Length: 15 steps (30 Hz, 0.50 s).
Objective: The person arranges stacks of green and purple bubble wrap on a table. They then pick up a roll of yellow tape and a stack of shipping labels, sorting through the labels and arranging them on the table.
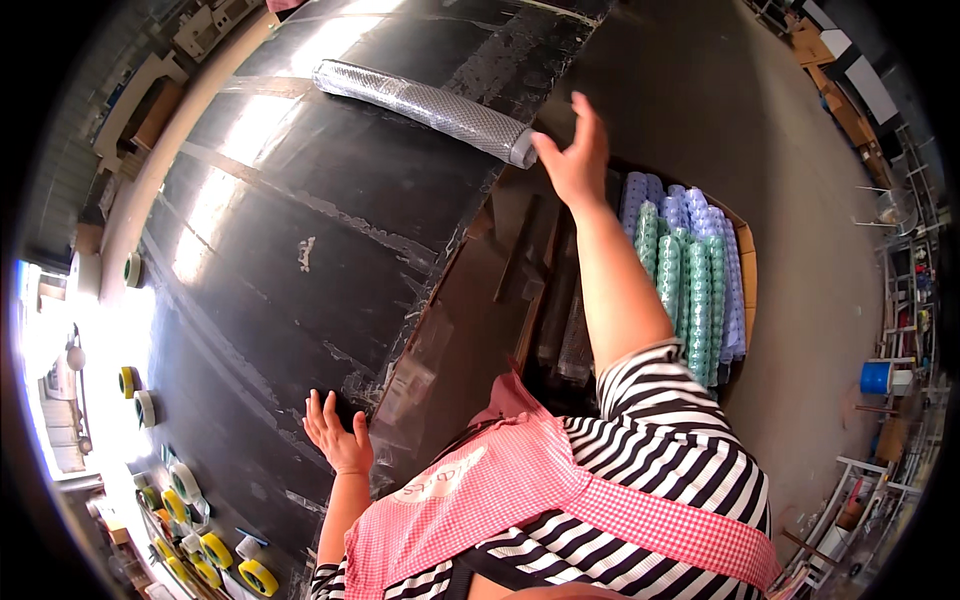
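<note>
Right hand (572,160), in the upper middle of the frame, is stretched far forward with fingers spread, and its fingertips touch the near end of the long silvery roll of mesh-patterned sheet in clear wrap (425,105). It grasps nothing; the palm is loose and open. This roll lies across the upper part of the frame, on the big black worn table top (300,260), and its right end reaches just to the table edge.

The black table fills the left and centre of the picture, with scratches and bright reflections on it. To the right of it, below the table edge, stands the open brown cardboard box (748,270) with the upright rolls of green and pale blue dotted mat (690,270) packed tight inside.

To handle the roll well, I judge the hand should close around the end fully, not only push with fingertips, because the clear wrap looks slippery and the roll can turn away on the smooth surface.

Left hand (338,435), in the lower left centre, rests flat on the table edge with fingers open, holding nothing, and seems to support the body.

At the lower left, several yellow and white tape rolls (215,550) lie along the table side.
</note>
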Available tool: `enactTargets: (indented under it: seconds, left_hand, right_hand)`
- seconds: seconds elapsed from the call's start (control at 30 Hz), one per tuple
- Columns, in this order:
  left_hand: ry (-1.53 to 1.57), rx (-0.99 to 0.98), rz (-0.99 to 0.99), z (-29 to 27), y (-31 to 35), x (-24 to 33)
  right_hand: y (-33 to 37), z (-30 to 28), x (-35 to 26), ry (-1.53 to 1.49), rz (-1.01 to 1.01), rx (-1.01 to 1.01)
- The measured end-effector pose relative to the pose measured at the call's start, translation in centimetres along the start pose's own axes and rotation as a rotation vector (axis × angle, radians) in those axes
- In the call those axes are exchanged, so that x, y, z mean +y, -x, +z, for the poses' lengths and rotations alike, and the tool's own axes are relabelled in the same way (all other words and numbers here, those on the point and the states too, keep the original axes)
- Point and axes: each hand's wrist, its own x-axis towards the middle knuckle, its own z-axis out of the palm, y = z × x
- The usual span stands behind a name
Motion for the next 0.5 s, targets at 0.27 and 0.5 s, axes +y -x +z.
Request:
enactTargets:
  seconds: [0.27,0.5]
  left_hand:
    - [0.058,-0.025,0.021,0.0,-1.1,0.3]
    - [0.052,-0.027,0.0,0.9,0.0,0.4]
  right_hand:
    - [-4.0,5.1,0.9,0.383,0.348,-0.922]
    - [15.8,-12.0,3.1,-1.033,1.06,-0.321]
